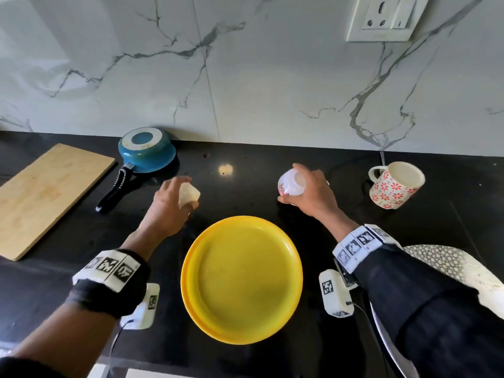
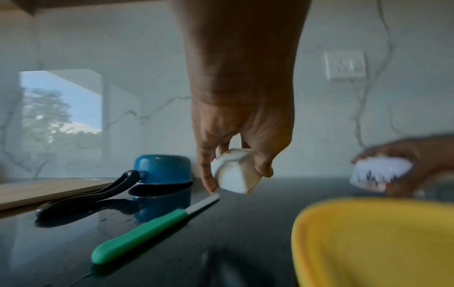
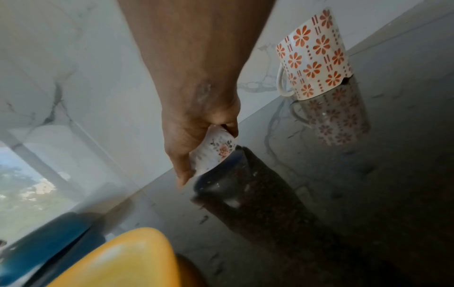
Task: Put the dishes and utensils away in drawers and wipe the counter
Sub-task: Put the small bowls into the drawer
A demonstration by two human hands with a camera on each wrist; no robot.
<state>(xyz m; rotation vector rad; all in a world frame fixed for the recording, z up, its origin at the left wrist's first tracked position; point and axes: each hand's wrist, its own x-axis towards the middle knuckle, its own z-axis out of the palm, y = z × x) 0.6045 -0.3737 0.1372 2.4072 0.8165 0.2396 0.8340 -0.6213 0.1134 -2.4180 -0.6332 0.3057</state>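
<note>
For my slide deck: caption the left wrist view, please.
Left hand holds small white cup above black counter, near green-handled knife.

left hand (image 1: 170, 203) gripping, right hand (image 1: 313, 192) gripping, forearms outstretched

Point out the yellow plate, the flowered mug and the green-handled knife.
yellow plate (image 1: 245, 282): head view, bare centre of the dish.
flowered mug (image 1: 392, 192): head view, patterned side wall.
green-handled knife (image 2: 140, 235): left wrist view, middle of the handle.

In the head view the knife is hidden under the left hand (image 1: 169, 211), and the chopping board (image 1: 46, 192) at nine o'clock is cut off by the edge. From the left wrist, the right hand (image 2: 405, 165) and its cup (image 2: 378, 172) at three o'clock are blurred, the plate (image 2: 368, 242) cropped.
</note>
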